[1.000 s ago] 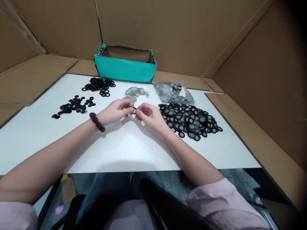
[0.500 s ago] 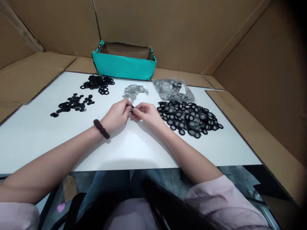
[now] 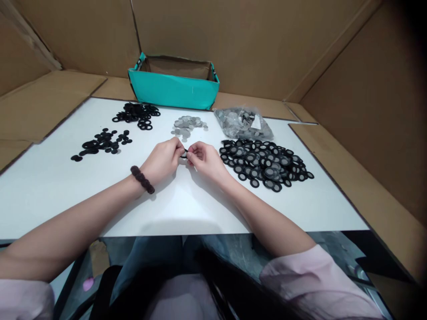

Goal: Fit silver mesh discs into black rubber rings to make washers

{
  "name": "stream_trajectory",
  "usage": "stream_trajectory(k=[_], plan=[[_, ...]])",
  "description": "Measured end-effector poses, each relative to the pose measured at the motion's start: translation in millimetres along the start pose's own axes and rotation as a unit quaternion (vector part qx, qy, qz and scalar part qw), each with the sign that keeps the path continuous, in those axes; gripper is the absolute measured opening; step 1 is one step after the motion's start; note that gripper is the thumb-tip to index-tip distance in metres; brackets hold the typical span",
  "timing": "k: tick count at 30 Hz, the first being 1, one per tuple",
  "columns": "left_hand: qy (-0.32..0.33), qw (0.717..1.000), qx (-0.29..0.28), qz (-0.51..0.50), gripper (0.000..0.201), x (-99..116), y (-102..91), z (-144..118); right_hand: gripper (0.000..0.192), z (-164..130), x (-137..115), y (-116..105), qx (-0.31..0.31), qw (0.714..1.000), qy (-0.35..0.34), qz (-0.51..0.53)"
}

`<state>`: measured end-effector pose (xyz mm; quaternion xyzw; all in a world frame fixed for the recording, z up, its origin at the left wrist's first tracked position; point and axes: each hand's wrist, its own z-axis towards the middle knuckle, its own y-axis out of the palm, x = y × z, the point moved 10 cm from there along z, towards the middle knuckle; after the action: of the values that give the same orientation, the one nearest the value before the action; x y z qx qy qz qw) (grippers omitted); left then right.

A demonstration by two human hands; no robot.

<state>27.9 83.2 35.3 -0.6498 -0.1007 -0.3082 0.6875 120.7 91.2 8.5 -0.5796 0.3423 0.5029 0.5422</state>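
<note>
Since half a second ago the two hands have barely shifted: they stay together at the middle of the white tabletop (image 3: 187,209), the fingertips a touch farther apart, so a little more of the small black rubber ring (image 3: 183,154) shows between them. The left hand (image 3: 163,159) and the right hand (image 3: 204,159) both pinch this ring, fingers curled closed on it, just above the tabletop. The ring looks thin, dark and round; most of it is hidden by the fingertips. Just right of the hands lies a large heap of black rings with grey mesh centres (image 3: 265,163). Beyond the hands sits a small pile of grey mesh discs (image 3: 187,124).
</note>
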Motion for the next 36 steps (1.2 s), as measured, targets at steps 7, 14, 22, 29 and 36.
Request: stream_trajectory(k=[7, 14, 22, 29, 36], plan=[[-0.052, 0.991, -0.039, -0.119, 0.018, -9, 7.6, 2, 0.009, 2, -1, -7, 0.035, 0.996, -0.024, 0.078], [-0.055, 0.986, -0.07, -0.139, 0.017, -16, 10.7, 6, 0.012, 6, 3, 1, -0.006, 0.993, -0.026, 0.111], [-0.05, 0.986, -0.082, -0.134, 0.022, -20, 7.8, 7, 0.008, 7, 14, 6, -0.014, 0.992, 0.024, 0.122], [-0.038, 0.99, -0.121, -0.066, 0.025, -15, 7.2, 5, 0.008, 6, 7, 12, -0.065, 0.991, -0.005, 0.118], [-0.007, 0.992, -0.087, -0.094, 0.022, -14, 8.1, 8, 0.012, 7, 20, 5, -0.021, 0.987, 0.05, 0.148]])
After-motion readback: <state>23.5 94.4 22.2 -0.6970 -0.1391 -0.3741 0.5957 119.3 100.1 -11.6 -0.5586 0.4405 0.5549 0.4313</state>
